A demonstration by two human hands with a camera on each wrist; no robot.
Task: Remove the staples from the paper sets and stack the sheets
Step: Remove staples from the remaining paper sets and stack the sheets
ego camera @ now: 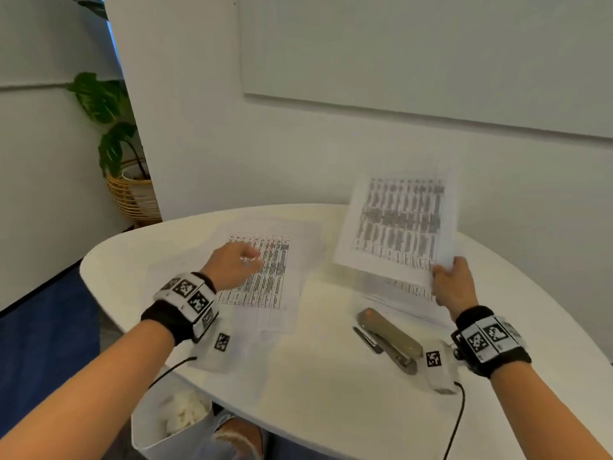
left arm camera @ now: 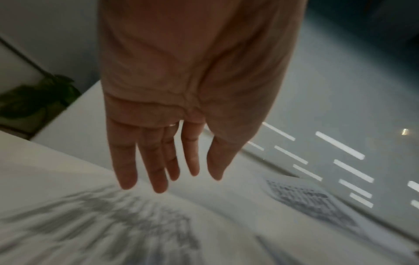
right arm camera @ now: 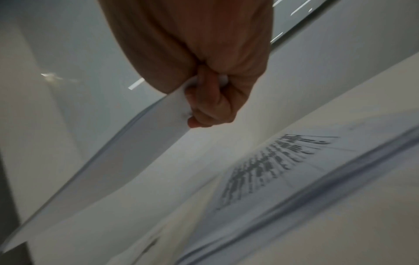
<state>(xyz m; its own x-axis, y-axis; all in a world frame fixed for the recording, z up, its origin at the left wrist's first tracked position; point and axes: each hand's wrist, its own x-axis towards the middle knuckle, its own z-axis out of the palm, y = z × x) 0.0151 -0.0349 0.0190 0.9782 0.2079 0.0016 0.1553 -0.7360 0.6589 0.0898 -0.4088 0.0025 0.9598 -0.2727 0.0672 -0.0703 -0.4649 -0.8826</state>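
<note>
Paper set: white printed sheets (ego camera: 396, 227) lifted above round white table (ego camera: 315, 376), right side.
Right hand (ego camera: 452, 283): fingers pinching sheets' corner.
Left hand (ego camera: 232, 265): fingers straight, slightly spread, over flat printed stack (ego camera: 265, 277).
Bin: white bin (ego camera: 149, 426) under table, crumpled white contents.

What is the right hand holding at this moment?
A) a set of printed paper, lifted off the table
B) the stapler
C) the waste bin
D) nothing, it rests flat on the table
A: the right hand pinches the lower corner of the printed paper set and holds it raised above the table, while the stapler lies untouched on the table.
</note>
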